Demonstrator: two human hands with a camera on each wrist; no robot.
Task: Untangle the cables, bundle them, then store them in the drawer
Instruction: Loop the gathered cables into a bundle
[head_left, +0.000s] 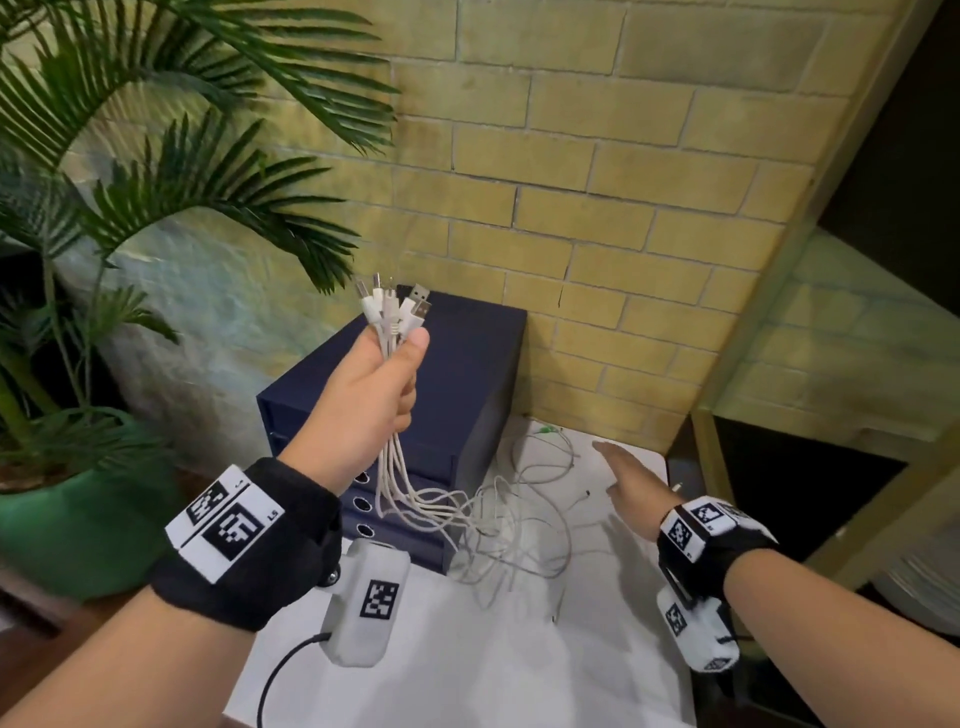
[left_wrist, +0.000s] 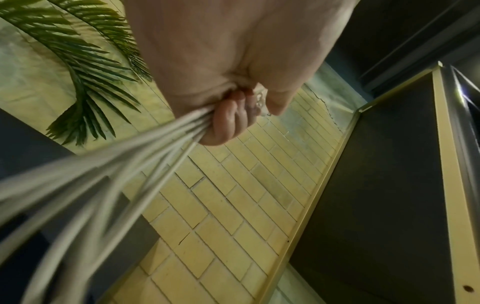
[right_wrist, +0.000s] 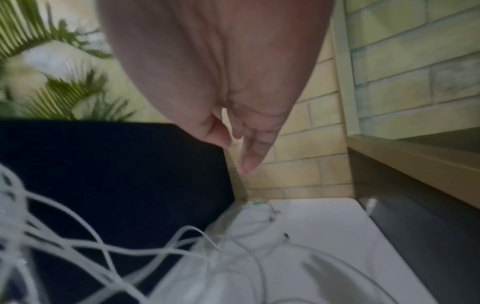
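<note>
1. Table (head_left: 519, 675), white, is sitting nearest you, and the slack loops of the white cables (head_left: 498, 525) are trailing across it, tangled.
2. Your right hand (head_left: 631, 480) is hovering over the far corner, fingers straight and together, holding nothing.
3. Your left hand (head_left: 371, 402) is gripping the bunched cables just below the USB plugs (head_left: 397, 309), fingers curled tight around them.
4. Behind it, the dark blue drawer unit (head_left: 467, 374) is waiting, drawers appearing closed.
5. These cords are probably light, limp and snag-prone; you are likely best taking loops near the plugs, drawing gently.
</note>
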